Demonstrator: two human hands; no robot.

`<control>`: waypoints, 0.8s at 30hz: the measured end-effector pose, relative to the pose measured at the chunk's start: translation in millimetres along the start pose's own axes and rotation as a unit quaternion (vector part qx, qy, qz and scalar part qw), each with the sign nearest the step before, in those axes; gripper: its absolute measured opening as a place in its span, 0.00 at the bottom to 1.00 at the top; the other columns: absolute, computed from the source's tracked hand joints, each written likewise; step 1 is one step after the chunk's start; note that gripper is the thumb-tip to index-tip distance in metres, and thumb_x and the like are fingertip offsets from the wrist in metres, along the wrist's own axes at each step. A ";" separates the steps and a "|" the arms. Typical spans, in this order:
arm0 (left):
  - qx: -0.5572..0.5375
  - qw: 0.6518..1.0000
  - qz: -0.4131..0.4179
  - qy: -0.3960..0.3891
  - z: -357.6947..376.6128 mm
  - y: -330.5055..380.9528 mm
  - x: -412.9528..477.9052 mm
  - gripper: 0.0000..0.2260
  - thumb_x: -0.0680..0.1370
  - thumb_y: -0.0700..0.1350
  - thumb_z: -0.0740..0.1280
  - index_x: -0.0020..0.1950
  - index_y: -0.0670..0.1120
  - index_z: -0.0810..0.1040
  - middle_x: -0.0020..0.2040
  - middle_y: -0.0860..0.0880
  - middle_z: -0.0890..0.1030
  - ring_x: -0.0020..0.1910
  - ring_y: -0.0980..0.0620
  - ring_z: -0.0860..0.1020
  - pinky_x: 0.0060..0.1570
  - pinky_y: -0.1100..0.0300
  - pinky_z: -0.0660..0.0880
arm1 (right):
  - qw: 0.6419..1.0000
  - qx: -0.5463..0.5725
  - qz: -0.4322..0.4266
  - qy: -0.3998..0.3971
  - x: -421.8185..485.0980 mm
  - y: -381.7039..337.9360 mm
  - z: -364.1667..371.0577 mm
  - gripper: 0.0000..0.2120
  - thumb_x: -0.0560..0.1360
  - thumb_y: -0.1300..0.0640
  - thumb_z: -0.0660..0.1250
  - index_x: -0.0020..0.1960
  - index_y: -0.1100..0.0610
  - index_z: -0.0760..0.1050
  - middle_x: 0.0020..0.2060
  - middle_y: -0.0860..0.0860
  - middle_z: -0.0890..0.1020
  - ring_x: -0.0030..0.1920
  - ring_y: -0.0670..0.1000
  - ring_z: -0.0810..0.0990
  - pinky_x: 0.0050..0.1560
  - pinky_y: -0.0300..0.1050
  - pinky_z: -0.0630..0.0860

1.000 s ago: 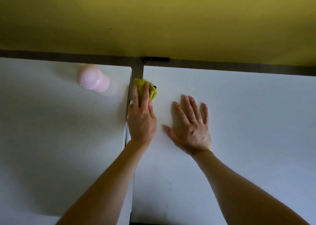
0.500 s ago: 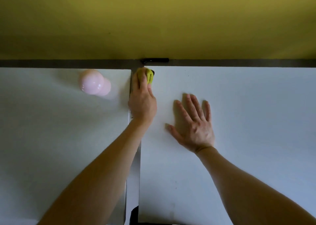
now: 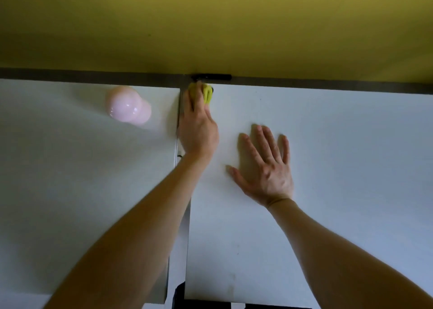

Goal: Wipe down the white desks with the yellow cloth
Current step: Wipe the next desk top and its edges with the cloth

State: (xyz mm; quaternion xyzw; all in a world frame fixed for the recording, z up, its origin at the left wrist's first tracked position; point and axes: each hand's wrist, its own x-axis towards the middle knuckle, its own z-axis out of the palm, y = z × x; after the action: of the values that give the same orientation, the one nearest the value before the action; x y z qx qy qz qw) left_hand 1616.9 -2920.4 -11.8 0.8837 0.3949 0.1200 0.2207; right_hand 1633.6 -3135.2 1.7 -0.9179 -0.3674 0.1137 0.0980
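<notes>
Yellow wall (image 3: 210, 22) is closing off the far edge of both white desks (image 3: 351, 168), with open desktop stretching right of the gap (image 3: 185, 226). I'm watching the left hand (image 3: 199, 130) gripping the wadded yellow cloth (image 3: 207, 94) at the gap's far end. The right hand (image 3: 264, 168) is pressing flat, fingers spread, just right of the gap. A pink globe (image 3: 127, 108) is sitting left of it.

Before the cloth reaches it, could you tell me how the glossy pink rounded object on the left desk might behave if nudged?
The glossy pink rounded object has bulging, ball-like curves, so it may roll or rock. Its bright highlights suggest a smooth, hard skin, probably slippery on the left white desk. Its weight and fragility I cannot judge; it looks blurred.
</notes>
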 end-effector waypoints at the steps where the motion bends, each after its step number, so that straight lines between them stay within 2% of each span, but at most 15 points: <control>1: 0.004 1.000 -0.001 0.006 5.3 1.5 12.3 0.23 0.88 0.45 0.57 0.85 0.45 0.67 0.83 0.40 0.69 0.80 0.38 0.71 0.73 0.42 0.75 | 1.000 0.002 -0.001 0.007 0.6 0.8 0.4 0.43 0.82 0.25 0.56 0.89 0.47 0.54 0.89 0.54 0.51 0.88 0.56 0.44 0.85 0.70 0.45; 4: 0.025 1.000 0.008 0.017 0.9 -6.3 -23.4 0.22 0.90 0.46 0.56 0.85 0.46 0.67 0.84 0.40 0.67 0.81 0.39 0.70 0.76 0.44 0.74 | 1.000 -0.006 -0.004 0.008 -1.0 1.4 1.0 0.43 0.82 0.25 0.57 0.89 0.47 0.54 0.89 0.54 0.51 0.88 0.56 0.44 0.85 0.70 0.46; 8: 0.019 1.000 0.017 -0.004 -36.9 -36.2 -154.9 0.23 0.90 0.44 0.60 0.86 0.49 0.66 0.86 0.42 0.66 0.76 0.40 0.72 0.71 0.45 0.77 | 1.000 -0.020 -0.007 -0.014 -1.6 0.4 -1.1 0.43 0.83 0.25 0.53 0.89 0.46 0.49 0.89 0.53 0.46 0.88 0.56 0.40 0.85 0.69 0.44; 10: 0.014 1.000 0.018 -0.007 -43.2 -43.1 -185.3 0.24 0.89 0.43 0.62 0.86 0.49 0.66 0.85 0.42 0.68 0.73 0.40 0.73 0.68 0.45 0.79 | 0.999 -0.026 -0.009 -0.020 -1.1 -0.1 -3.3 0.43 0.83 0.25 0.52 0.89 0.46 0.47 0.89 0.53 0.44 0.88 0.55 0.38 0.85 0.69 0.44; 13: 0.005 1.000 -0.010 -0.017 -38.6 -36.1 -142.9 0.23 0.89 0.45 0.59 0.86 0.49 0.66 0.85 0.44 0.68 0.72 0.39 0.76 0.64 0.43 0.82 | 1.000 -0.015 -0.017 -0.004 -2.1 -0.6 -3.5 0.42 0.83 0.26 0.53 0.89 0.47 0.49 0.89 0.54 0.46 0.88 0.56 0.40 0.85 0.70 0.45; 17: -0.015 1.000 -0.010 0.002 -10.8 -3.4 -24.9 0.24 0.87 0.46 0.56 0.84 0.46 0.68 0.83 0.42 0.69 0.79 0.40 0.71 0.72 0.45 0.76 | 0.999 -0.005 -0.026 0.027 -1.0 3.9 2.8 0.42 0.83 0.27 0.56 0.88 0.49 0.56 0.88 0.56 0.51 0.88 0.56 0.43 0.85 0.70 0.46; 19: 0.002 1.000 -0.021 0.018 -4.4 1.2 -17.3 0.24 0.87 0.46 0.57 0.84 0.46 0.69 0.83 0.42 0.70 0.79 0.41 0.72 0.72 0.46 0.76 | 0.999 0.001 -0.029 0.036 -0.2 4.2 3.7 0.42 0.82 0.27 0.57 0.88 0.50 0.58 0.88 0.57 0.52 0.88 0.56 0.45 0.85 0.70 0.45; 21: 0.014 0.999 -0.025 0.028 -10.7 -10.9 -62.1 0.24 0.87 0.47 0.57 0.85 0.48 0.68 0.84 0.43 0.69 0.78 0.40 0.74 0.70 0.46 0.77 | 0.999 -0.008 -0.032 0.037 -0.5 4.2 3.2 0.42 0.83 0.27 0.56 0.88 0.50 0.58 0.88 0.58 0.53 0.88 0.57 0.45 0.85 0.70 0.44; 24: 0.021 0.999 -0.049 0.010 -43.5 -36.9 -193.2 0.24 0.89 0.48 0.57 0.87 0.49 0.65 0.85 0.46 0.68 0.72 0.39 0.77 0.67 0.46 0.79 | 0.999 -0.019 -0.040 0.029 -2.3 4.3 0.5 0.42 0.83 0.26 0.53 0.88 0.50 0.56 0.88 0.58 0.52 0.88 0.58 0.44 0.84 0.71 0.44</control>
State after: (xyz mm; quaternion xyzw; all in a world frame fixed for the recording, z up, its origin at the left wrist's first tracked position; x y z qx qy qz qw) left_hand 1449.0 -3030.8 1.0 0.8667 0.4421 0.1093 0.2035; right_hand 1634.7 -3139.9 0.4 -0.9072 -0.4026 0.0759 0.0960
